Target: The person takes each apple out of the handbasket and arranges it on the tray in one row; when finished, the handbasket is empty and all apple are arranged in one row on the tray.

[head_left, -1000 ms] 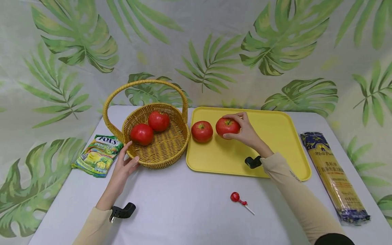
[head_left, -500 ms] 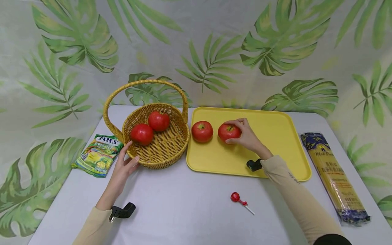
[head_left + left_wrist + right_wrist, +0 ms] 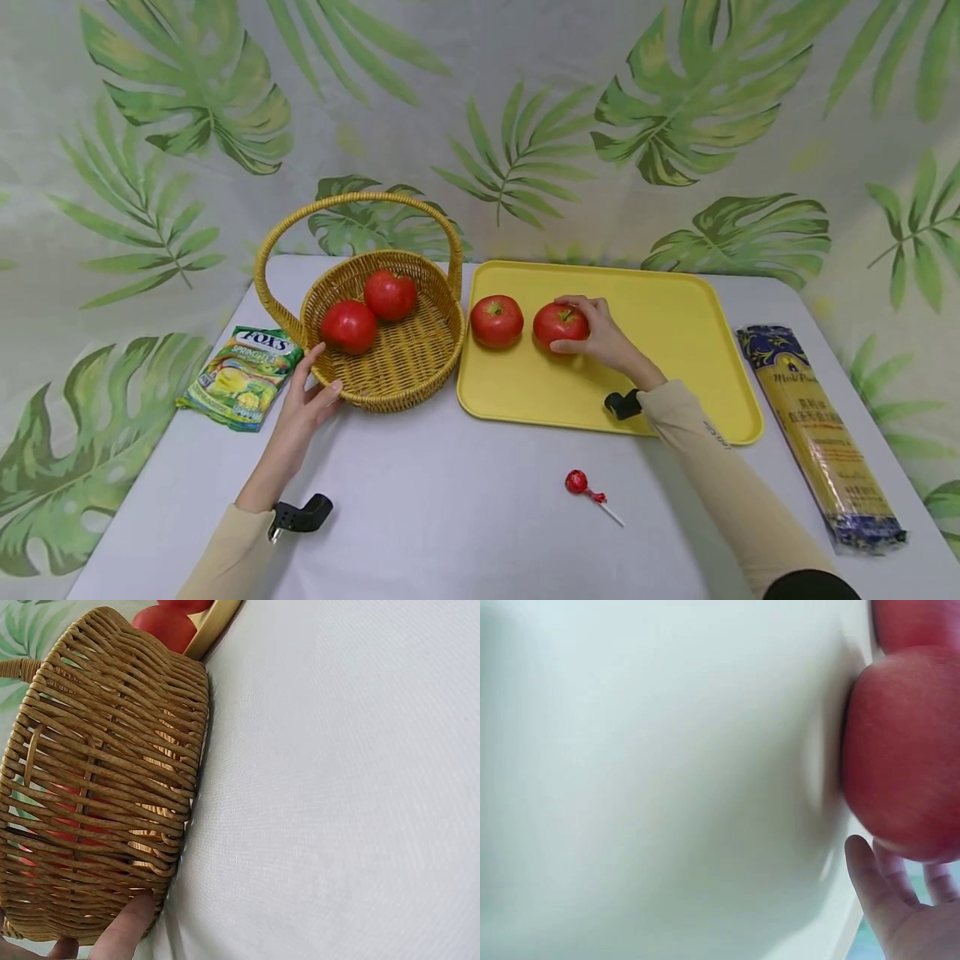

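My left hand (image 3: 302, 410) rests its fingers and thumb against the near left outside of a wicker basket (image 3: 405, 398). Inside are two red apples, one at the left wall (image 3: 348, 327) and one behind it (image 3: 390, 295). In the left wrist view, the thumb (image 3: 124, 930) touches the basket's weave (image 3: 112, 765). My right hand (image 3: 603, 337) holds a red apple (image 3: 553, 327) on the yellow tray (image 3: 675, 358), fingers over the far side and thumb in front. Another apple (image 3: 497, 322) sits just left of it. In the right wrist view, the held apple (image 3: 907, 750) appears large above the fingers.
A green candy bag (image 3: 243, 379) lies left of the basket, and a red lollipop (image 3: 577, 482) lies in front of the tray. Along the right side is a long pack of noodles (image 3: 817, 433). The basket's tall handle (image 3: 360, 198) arches up near the leaf-patterned backdrop.
My right hand has brought its apple slightly right and down onto the tray, and still holds it. The left hand and the basket stay where they were.
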The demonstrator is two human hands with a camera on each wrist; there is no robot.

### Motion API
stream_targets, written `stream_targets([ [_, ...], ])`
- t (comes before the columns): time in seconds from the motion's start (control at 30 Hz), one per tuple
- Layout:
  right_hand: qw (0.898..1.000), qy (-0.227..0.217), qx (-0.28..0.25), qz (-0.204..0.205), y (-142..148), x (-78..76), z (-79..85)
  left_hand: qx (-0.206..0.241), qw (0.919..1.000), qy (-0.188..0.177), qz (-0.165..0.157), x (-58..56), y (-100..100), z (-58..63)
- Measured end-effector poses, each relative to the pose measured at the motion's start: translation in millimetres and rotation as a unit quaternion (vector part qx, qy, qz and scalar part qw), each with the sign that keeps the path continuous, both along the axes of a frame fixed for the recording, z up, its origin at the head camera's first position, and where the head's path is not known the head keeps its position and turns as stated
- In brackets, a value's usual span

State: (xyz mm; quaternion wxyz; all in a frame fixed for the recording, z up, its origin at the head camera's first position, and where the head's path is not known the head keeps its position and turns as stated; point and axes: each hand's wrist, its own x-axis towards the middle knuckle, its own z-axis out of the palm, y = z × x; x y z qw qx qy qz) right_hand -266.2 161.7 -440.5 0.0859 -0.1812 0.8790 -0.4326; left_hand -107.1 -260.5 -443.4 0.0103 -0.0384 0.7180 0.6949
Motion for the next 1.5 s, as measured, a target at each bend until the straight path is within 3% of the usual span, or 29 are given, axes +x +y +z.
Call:
stream_targets([
  [0.2, 1.000, -0.005, -0.004, 0.017, 1.4, -1.8, 3.2, -0.008, 1.0000, -0.003, 0.004, -0.9, -1.1, 0.2],
  [0.33, 0.997, 0.034, -0.061, 0.022, -4.6, 7.2, 25.7, -0.003, 1.0000, -0.008, 0.004, -1.5, -1.5, -0.7],
  [0.53, 0.984, 0.099, -0.143, 0.029, -25.3, 21.1, 59.3, 0.004, 1.0000, -0.006, 0.002, -1.9, -2.7, -2.9],
  [0.63, 0.979, 0.091, -0.175, 0.047, -40.2, 24.3, 68.1, 0.002, 1.0000, -0.004, 0.004, -1.2, -2.5, -2.4],
  [0.8, 0.977, 0.074, -0.173, 0.095, -71.2, 30.6, 77.3, -0.006, 1.0000, 0.000, 0.008, -0.2, -0.9, -0.4],
  [0.93, 0.974, 0.059, -0.171, 0.138, -97.6, 32.1, 78.0, -0.006, 0.9999, -0.001, 0.009, -0.3, -0.7, -0.3],
  [1.23, 0.970, 0.039, -0.144, 0.190, -157.9, 12.9, 60.2, -0.006, 0.9999, -0.005, 0.010, -0.6, -1.3, -1.6],
  [1.5, 0.967, -0.023, -0.167, 0.189, -202.2, 1.3, 62.2, -0.006, 0.9999, -0.002, 0.009, -0.8, -2.2, -3.9],
])
